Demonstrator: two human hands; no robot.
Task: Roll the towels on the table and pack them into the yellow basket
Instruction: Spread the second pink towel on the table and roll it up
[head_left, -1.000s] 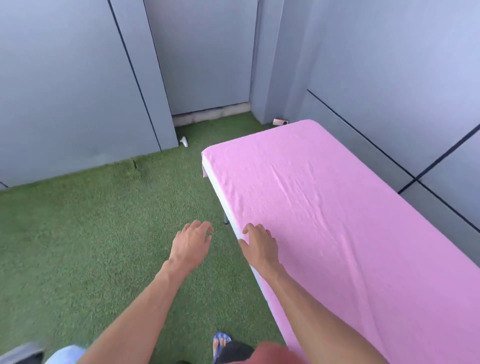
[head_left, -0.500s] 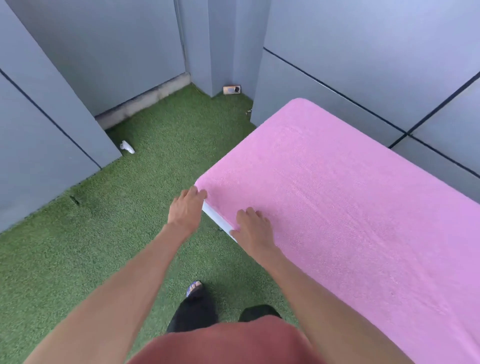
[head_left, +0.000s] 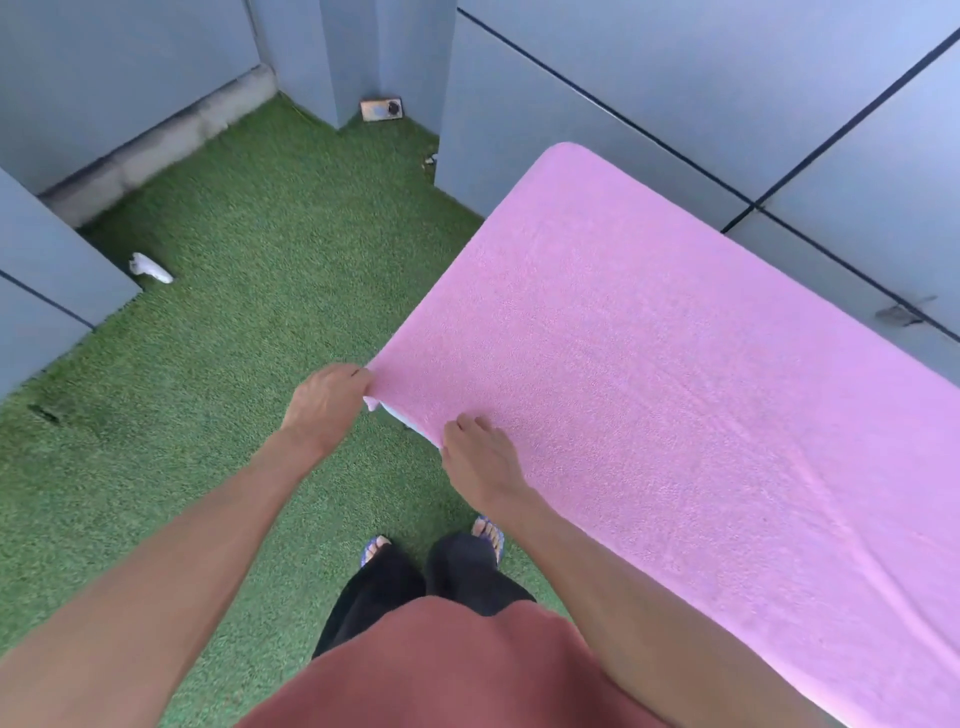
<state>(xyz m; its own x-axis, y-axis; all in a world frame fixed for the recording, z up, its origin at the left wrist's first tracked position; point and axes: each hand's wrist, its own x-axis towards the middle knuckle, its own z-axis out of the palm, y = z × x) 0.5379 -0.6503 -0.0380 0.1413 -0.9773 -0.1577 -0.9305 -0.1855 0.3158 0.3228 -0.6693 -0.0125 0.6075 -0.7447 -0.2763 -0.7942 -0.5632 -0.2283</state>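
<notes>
A large pink towel lies spread flat over the whole table, hiding its top; a sliver of the white table edge shows under the near corner. My left hand pinches the towel's near left corner, fingers curled on the cloth. My right hand grips the towel's near edge a little to the right, fingers curled over it. No yellow basket is in view.
Green artificial turf covers the floor to the left. Grey panel walls stand close behind the table and at the left. A small white object and a wall socket sit near the walls. My feet stand by the table.
I have stepped round to the table's short end. My left hand moved from the air to the towel's corner and took hold; my right hand curled onto the near edge.
</notes>
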